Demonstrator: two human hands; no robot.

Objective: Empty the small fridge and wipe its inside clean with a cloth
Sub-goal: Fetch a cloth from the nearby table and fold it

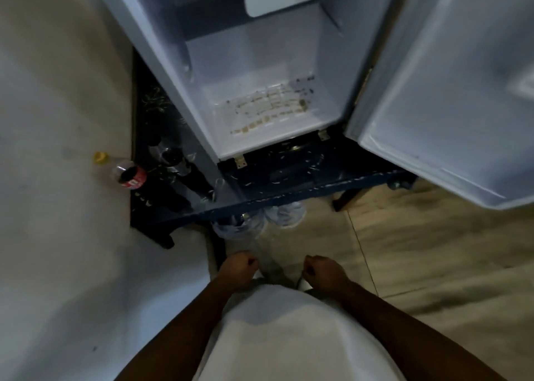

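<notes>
White plastic walls frame the small open fridge [260, 71] standing on a dark blue patterned stand [289, 189], its door [450, 91] swung wide to the right. We see brown stains [271, 108] across its floor. Dark cola bottles [173, 163] crowd the stand's left edge. Our left hand [237, 268] and right hand [325, 270] hang apart, both curled into fists; whether they grip anything, we cannot tell.

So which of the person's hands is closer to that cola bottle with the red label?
Left. The left hand is below and right of the cola bottle beside the fridge; the right hand is farther off to the right.
</notes>
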